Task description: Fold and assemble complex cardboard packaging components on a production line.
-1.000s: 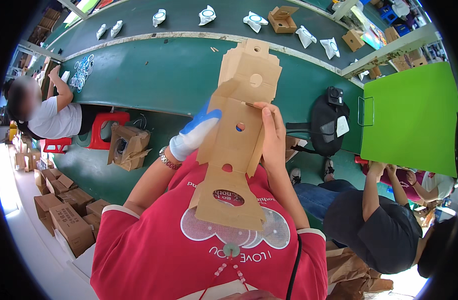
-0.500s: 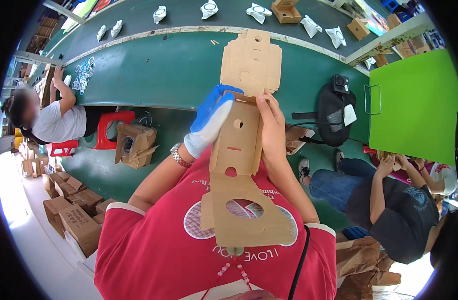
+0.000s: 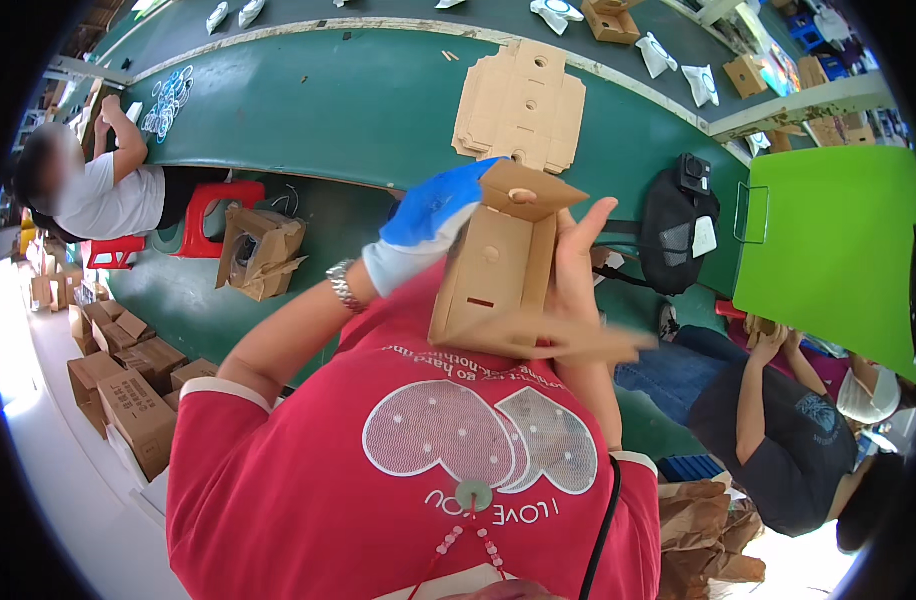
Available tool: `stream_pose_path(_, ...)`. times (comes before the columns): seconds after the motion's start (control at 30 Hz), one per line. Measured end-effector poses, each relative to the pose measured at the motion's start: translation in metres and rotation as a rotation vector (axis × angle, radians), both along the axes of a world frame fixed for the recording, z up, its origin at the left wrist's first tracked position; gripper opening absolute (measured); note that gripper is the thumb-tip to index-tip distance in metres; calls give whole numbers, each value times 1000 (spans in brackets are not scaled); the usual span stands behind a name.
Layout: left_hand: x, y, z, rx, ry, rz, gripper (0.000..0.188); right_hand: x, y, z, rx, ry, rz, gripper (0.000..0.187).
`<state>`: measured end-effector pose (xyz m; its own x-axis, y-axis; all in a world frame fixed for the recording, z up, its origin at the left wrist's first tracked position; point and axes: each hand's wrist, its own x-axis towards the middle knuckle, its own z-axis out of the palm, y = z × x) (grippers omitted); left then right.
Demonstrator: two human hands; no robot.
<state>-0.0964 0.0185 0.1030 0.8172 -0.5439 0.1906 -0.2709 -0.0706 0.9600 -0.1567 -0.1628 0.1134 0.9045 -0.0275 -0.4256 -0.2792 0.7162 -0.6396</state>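
In front of my chest I hold an open brown cardboard box [image 3: 498,268], tilted, with its inside facing up. A round punched mark and a narrow slot show in its base. My left hand [image 3: 433,225], in a blue and white glove, is closed on the box's left side near the far end. Along the right side lies my bare right hand [image 3: 575,255], its thumb sticking up away from the wall; its other fingers are mostly hidden behind the box. The near lid flap [image 3: 588,342] stretches out to the right, smeared by motion.
Flattened cardboard blanks [image 3: 523,105] lie stacked on the green table [image 3: 358,100]. A black backpack [image 3: 668,235] and green board [image 3: 828,255] stand right. White-wrapped items [image 3: 656,55] sit on the conveyor behind. Co-workers sit at left [image 3: 108,190] and right [image 3: 778,440]; cartons [image 3: 138,415] stand lower left.
The box has tilted and shifted slightly right. Its near flap has swung from hanging over my shirt to the right. My right thumb has come off the box's edge. My view has shifted.
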Motion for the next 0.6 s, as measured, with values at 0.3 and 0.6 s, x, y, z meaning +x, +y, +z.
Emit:
stream_pose_path(0.3,54,10,64,571,277,-398,54,27,-46,21,-651,-162,603,32)
stream_pose_path(0.6,79,-13,73,804,-87,-512,66,39,-46,51,-813,-367,593,25)
